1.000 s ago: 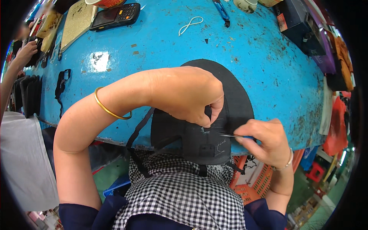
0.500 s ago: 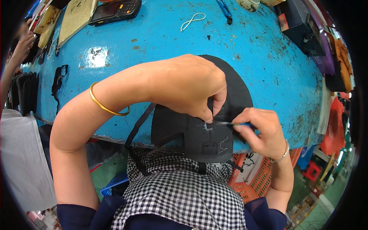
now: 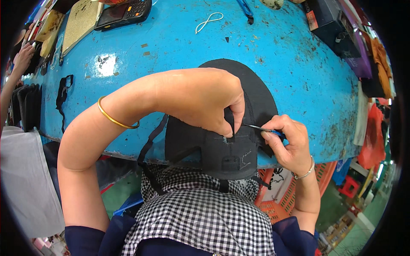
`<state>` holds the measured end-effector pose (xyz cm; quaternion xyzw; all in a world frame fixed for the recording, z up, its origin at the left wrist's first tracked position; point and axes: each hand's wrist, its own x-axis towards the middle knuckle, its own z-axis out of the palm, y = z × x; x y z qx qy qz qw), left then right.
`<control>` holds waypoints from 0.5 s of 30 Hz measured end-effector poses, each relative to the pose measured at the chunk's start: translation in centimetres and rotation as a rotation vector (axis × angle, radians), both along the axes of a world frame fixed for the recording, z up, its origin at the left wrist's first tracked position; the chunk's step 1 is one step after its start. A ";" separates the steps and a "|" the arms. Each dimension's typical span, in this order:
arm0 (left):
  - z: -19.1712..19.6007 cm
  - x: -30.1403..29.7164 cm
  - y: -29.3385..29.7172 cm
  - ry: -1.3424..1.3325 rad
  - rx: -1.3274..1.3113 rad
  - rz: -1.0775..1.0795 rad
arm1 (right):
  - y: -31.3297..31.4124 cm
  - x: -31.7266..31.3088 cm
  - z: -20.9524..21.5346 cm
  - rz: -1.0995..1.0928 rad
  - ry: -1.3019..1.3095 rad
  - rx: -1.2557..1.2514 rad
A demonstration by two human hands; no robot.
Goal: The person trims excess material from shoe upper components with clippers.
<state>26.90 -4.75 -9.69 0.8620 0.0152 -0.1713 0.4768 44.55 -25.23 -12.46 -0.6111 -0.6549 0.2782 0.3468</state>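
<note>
Head view: the left hand (image 3: 200,100) is reaching across from the left and pressing down on a black fabric panel (image 3: 239,128) that is lying over the near edge of the blue surface (image 3: 171,51). Its thumb and forefinger are pressed together on a small black tab (image 3: 229,123) that is standing up from the panel, so this grip is pinching the tab against the cloth.

The right hand (image 3: 288,143) is coming in from the right, and its grip is closed around a thin pen-like tool with a blue handle (image 3: 262,129). The tool's long axis is running almost level, right to left — its tip is pointing straight at the pinched tab and is sitting just beside the left thumb, nearly touching. The tab is therefore lying directly left of the right-hand grip, and the left hand is the one already on it.

The panel's long axis is running near to far, its rounded end far and its marked end hanging toward the checked apron (image 3: 205,213).

Far left on the surface, a black handheld device (image 3: 124,13) is lying well apart — nearby, a white cord loop (image 3: 209,21).
</note>
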 end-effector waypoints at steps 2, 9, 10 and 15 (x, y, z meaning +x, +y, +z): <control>-0.1 0.1 -0.1 -0.006 0.017 -0.008 | 0.1 0.0 0.2 0.011 -0.009 -0.001; 0.1 0.2 -0.8 -0.123 0.253 0.033 | 1.5 -0.4 1.5 0.238 -0.239 0.073; 0.2 0.1 -0.7 -0.150 0.300 0.054 | 1.6 -1.0 1.6 0.215 -0.326 0.060; 0.3 -0.3 0.9 -0.244 0.349 0.074 | 1.9 -0.8 2.1 0.296 -0.337 0.007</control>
